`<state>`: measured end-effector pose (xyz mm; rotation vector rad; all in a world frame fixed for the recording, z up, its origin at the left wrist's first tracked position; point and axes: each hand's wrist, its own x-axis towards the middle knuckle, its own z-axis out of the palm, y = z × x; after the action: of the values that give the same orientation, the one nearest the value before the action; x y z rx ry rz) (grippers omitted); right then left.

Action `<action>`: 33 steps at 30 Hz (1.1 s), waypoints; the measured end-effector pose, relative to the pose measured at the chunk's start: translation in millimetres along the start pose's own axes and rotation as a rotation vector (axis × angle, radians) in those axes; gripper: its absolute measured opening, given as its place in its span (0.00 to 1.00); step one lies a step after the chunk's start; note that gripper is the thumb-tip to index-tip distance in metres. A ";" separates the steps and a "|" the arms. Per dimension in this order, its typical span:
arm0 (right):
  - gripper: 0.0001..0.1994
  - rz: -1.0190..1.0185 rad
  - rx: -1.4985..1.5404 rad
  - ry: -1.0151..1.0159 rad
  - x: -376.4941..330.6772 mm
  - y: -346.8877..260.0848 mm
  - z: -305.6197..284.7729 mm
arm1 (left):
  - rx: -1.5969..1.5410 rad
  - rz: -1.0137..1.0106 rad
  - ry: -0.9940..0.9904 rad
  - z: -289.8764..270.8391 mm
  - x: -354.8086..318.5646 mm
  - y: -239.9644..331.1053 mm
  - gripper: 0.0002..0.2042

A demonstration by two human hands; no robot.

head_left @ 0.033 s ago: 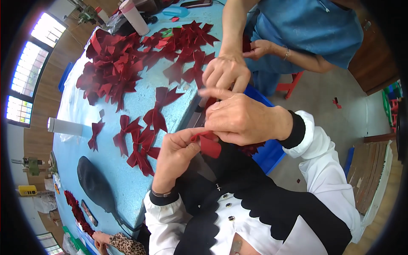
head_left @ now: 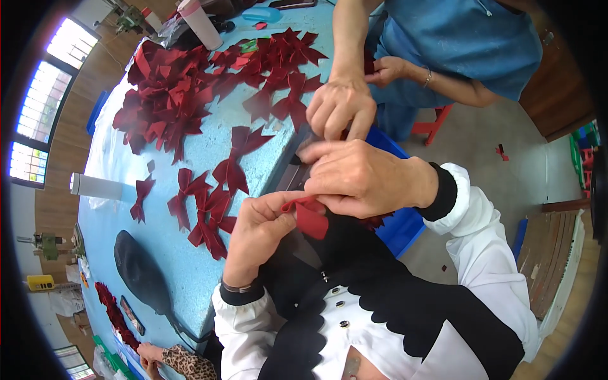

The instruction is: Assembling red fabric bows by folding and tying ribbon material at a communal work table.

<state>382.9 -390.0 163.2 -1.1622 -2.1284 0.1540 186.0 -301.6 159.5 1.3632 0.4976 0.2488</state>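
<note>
A folded strip of dark red ribbon (head_left: 311,221) is pinched between the thumb and fingers of my left hand (head_left: 253,234), its loop hanging toward my black vest. My right hand (head_left: 367,178) meets it from the other side, thumb and fingertips closed at the ribbon's upper edge, index finger stretched forward and slightly blurred. Left of my hands, several red ribbon bows (head_left: 212,215) lie on the blue table (head_left: 190,297). Just beyond my right hand is a co-worker's hand (head_left: 342,107), fingers bent downward; what it grips is hidden.
A heap of red bows (head_left: 168,95) covers the table's far part. A white bottle (head_left: 98,187), a pink tumbler (head_left: 199,24) and a black padded object (head_left: 140,266) rest there too. A blue crate (head_left: 405,228) is below my right arm. Another person's hand (head_left: 150,353) shows at lower left.
Very little differs. My left hand and the ribbon have shifted slightly left, my right index finger has dipped a little, and the co-worker's near hand has moved slightly right.
</note>
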 end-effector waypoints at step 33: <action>0.12 0.018 0.047 0.142 -35.4 -25.8 26.5 | -0.292 -0.239 -0.078 4.5 -22.1 -20.2 0.13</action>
<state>361.0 -427.1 135.6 -1.1314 -1.9801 0.1255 166.5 -319.5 144.7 1.0154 0.5316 0.0677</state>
